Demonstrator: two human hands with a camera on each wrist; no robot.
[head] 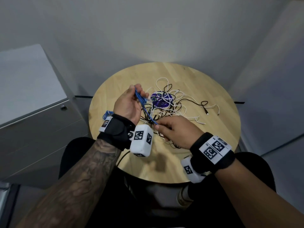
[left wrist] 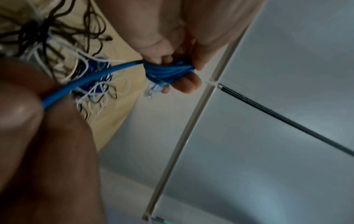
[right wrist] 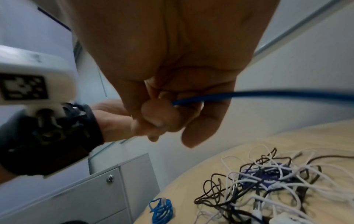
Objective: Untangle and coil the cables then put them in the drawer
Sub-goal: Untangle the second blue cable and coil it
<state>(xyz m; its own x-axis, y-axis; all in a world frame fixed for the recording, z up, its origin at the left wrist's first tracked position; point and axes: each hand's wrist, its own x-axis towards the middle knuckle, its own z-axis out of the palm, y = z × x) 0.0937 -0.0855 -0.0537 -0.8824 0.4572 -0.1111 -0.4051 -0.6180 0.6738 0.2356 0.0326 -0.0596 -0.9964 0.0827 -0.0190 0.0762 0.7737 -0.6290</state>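
My left hand [head: 131, 101] is raised over the round wooden table [head: 213, 89] and grips a bundle of blue cable loops [left wrist: 168, 71]; a clear plug [left wrist: 153, 89] hangs below the fingers. One strand of this blue cable [head: 148, 115] runs down to my right hand [head: 162, 128], which pinches it between thumb and fingers [right wrist: 159, 121]. A tangle of black and white cables [head: 171, 106] lies on the table beyond both hands, over a purple sticker [head: 162, 100]. A second blue cable, coiled [right wrist: 161, 210], lies at the table's left edge [head: 107, 113].
A grey drawer cabinet [head: 37, 116] with a round lock [head: 63, 107] stands left of the table, its drawers closed. Grey walls enclose the table at the back and right. A black cable [head: 122, 157] hangs over the table's near edge by my legs.
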